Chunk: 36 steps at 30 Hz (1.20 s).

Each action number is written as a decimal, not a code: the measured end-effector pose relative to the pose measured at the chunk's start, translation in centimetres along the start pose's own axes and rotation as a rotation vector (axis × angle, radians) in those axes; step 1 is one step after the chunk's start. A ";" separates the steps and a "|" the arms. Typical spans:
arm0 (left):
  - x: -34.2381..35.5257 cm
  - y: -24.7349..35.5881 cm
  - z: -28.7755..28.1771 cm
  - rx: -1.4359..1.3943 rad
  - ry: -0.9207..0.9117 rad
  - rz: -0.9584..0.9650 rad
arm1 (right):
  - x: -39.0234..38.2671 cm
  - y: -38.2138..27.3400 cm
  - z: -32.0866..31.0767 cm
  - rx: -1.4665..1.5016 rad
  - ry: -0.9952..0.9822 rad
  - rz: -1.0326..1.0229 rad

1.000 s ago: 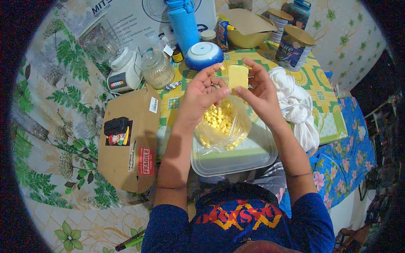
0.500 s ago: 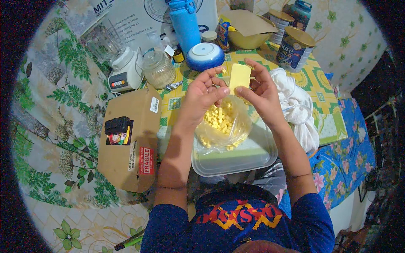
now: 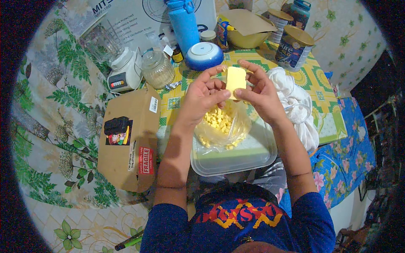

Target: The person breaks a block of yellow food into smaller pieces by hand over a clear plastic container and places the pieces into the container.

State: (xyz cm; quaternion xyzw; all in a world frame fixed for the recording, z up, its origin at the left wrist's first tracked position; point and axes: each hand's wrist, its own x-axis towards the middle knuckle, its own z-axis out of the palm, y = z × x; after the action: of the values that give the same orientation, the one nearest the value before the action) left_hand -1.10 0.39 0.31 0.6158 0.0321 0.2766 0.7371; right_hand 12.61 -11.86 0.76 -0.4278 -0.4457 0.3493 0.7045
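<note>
Butter slab looks pretty much where it was a second ago, pinched upright between left hand and right hand fingertips, right above the clear bag of yellow chunks. Bag sits in a plastic container, with a cardboard box to the left, so the breaking-up seems mid-way, no new piece dropped.

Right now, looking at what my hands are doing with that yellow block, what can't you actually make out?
Head view only:
- The yellow block: its lower end is covered by the left hand and right hand.
- The clear bag of yellow pieces: its mouth is hidden under both hands.
- The plastic container: whatever lies beneath the bag cannot be seen.
</note>
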 end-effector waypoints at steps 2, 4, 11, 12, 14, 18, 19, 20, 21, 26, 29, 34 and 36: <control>0.0 0.0 -0.3 0.005 -0.028 0.005 | 0.0 0.1 -0.1 0.003 -0.004 0.010; 0.0 0.0 -0.4 0.009 -0.056 0.010 | 0.0 0.1 -0.2 0.007 -0.006 0.020; -0.1 0.5 0.1 -0.048 -0.043 -0.002 | 0.1 -0.2 -0.3 0.124 -0.025 0.102; -0.1 0.6 0.1 -0.050 -0.048 -0.005 | 0.1 -0.3 -0.2 0.146 -0.032 0.109; -0.1 0.6 0.0 -0.042 -0.048 -0.012 | 0.0 -0.3 -0.2 0.144 -0.035 0.109; 0.0 0.5 0.1 -0.048 -0.022 -0.018 | -0.1 -0.3 -0.1 0.069 -0.037 0.079; 0.0 0.5 0.1 -0.048 -0.022 -0.018 | -0.1 -0.3 -0.2 0.069 -0.037 0.079; 0.1 0.4 0.0 -0.059 -0.012 -0.017 | -0.2 -0.2 -0.2 0.002 -0.048 0.050; 0.1 0.4 -0.1 -0.070 -0.001 -0.017 | -0.2 -0.2 -0.2 -0.064 -0.060 0.021; 0.1 0.1 0.1 -0.007 0.050 0.037 | -0.2 0.0 0.2 -0.079 -0.063 -0.020; 0.1 0.2 0.1 0.019 0.037 0.047 | -0.1 0.0 -0.2 -0.063 -0.037 0.038; 0.0 0.4 0.3 0.051 0.021 0.041 | 0.2 0.2 -1.4 -0.058 -0.041 0.118; 0.1 0.0 -0.2 0.065 0.042 0.055 | 0.1 -0.5 -1.5 -0.106 0.019 0.083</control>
State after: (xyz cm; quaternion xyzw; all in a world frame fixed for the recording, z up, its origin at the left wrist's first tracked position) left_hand -1.03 0.59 0.30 0.6341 0.0396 0.3086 0.7079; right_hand 14.07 -12.42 0.93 -0.4860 -0.4386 0.3501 0.6700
